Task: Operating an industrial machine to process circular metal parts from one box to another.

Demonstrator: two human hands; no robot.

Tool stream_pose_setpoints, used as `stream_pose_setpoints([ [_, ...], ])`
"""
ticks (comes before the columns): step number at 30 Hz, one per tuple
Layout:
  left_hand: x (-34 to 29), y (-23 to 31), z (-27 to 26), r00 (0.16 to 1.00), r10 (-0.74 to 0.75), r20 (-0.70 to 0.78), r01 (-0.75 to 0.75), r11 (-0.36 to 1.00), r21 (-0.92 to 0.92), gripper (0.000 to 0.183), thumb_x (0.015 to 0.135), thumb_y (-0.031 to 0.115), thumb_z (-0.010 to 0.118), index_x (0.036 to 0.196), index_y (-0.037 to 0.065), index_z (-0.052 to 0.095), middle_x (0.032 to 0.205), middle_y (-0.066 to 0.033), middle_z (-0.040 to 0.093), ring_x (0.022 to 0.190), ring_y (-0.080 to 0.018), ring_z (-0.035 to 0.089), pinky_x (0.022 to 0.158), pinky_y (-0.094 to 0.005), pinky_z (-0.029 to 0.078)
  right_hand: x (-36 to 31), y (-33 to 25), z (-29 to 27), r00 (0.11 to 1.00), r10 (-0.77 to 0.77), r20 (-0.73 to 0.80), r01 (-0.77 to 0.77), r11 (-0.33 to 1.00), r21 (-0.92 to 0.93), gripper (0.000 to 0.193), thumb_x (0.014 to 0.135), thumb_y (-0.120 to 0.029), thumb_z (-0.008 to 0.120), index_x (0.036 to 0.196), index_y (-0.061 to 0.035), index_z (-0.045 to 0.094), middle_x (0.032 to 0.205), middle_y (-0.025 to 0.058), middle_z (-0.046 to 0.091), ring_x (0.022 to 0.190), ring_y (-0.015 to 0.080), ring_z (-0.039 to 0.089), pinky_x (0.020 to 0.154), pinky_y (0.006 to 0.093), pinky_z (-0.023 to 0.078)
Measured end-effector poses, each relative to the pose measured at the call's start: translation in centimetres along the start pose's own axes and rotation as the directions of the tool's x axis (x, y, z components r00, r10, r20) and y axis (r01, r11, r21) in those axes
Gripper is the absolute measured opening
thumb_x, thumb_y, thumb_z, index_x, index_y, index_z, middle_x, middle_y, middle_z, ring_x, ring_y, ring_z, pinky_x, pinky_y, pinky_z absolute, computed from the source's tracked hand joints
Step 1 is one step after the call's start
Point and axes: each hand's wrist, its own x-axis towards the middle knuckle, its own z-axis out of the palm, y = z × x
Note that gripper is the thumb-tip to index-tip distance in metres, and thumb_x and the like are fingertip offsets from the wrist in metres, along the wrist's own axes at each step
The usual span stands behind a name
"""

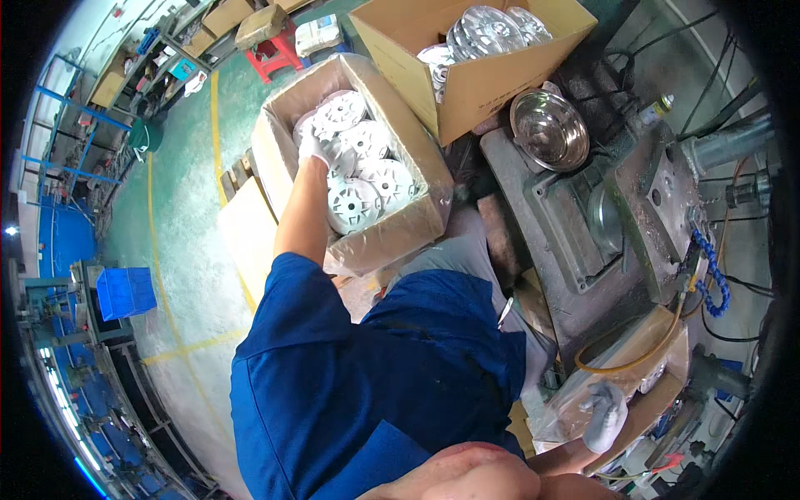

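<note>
My left hand [312,148], in a pale glove, reaches into a carton [392,240] lined with clear plastic. Stamped round metal discs [354,204] with cut-out slots lie layered inside it. The fingers grip the edge of a tilted disc [339,158] at the carton's left side; their tips are partly hidden. Low on the right, my right hand [606,417], also gloved, is held apart from the discs with its fingers loosely spread and nothing in them. Beneath it is another plastic-lined carton [575,408], its contents mostly hidden.
A taller open carton [492,92] of shiny discs stands at the far side. To the right, a press [658,208] has a heavy metal bed [542,242], a steel bowl [550,129] and a blue coiled hose [712,275]. A blue bin [125,292] sits at left.
</note>
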Motion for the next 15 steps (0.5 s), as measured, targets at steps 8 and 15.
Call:
stream_pose_setpoints([
  [8, 13.1, 3.1, -2.6, 0.924, 0.32, -0.207, -0.349, 0.929, -0.121, 0.044, 0.092, 0.027, 0.053, 0.132, 0.01, 0.044, 0.126, -0.0059, 0.053, 0.102, -0.026, 0.058, 0.085, -0.0393, 0.05, 0.1, -1.2, 0.8, 0.997, 0.008, -0.075, -0.013, 0.997, -0.075, 0.069, 0.088, -0.057, 0.05, 0.106, 0.0089, 0.057, 0.086, 0.0138, 0.062, 0.063, 0.0177, 0.057, 0.065, 0.0295, 0.045],
  [15, 4.0, 1.4, 6.1, 0.893, 0.093, -0.439, 0.024, 0.967, 0.254, 0.071, 0.081, 0.041, 0.067, 0.136, 0.006, 0.039, 0.137, -0.0066, 0.043, 0.119, -0.0244, 0.047, 0.097, -0.0414, 0.043, -1.0, -2.8, 4.0, 0.974, 0.12, -0.193, -0.136, 0.988, -0.071, 0.075, 0.084, -0.06, 0.054, 0.112, 0.0089, 0.057, 0.09, 0.0126, 0.063, 0.07, 0.0162, 0.056, 0.064, 0.0286, 0.045],
])
